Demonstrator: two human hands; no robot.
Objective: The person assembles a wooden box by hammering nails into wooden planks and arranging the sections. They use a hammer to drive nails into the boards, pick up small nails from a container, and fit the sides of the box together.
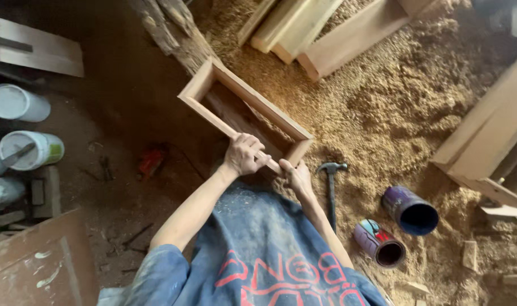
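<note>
1. Left hand (pixel 244 154): fingers curled closed over the near rail of the wooden frame (pixel 244 105).
2. Right hand (pixel 297 177): closed on the frame's near corner, just beside the left hand.
3. Wooden frame: rectangular and open, extending away from both hands above the sawdust (pixel 383 113).
4. Hammer (pixel 331 190): lay just right of the right hand, untouched.
5. Two open cans (pixel 408 211): farther right, well apart from the hands.
6. White buckets (pixel 29 148): far left of the left hand.

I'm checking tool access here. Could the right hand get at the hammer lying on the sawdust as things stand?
Probably yes. The hammer lies on the sawdust just beside the right hand, with nothing between them. That hand now grips the wooden frame, as does the left hand, so it would have to let go first.
</note>
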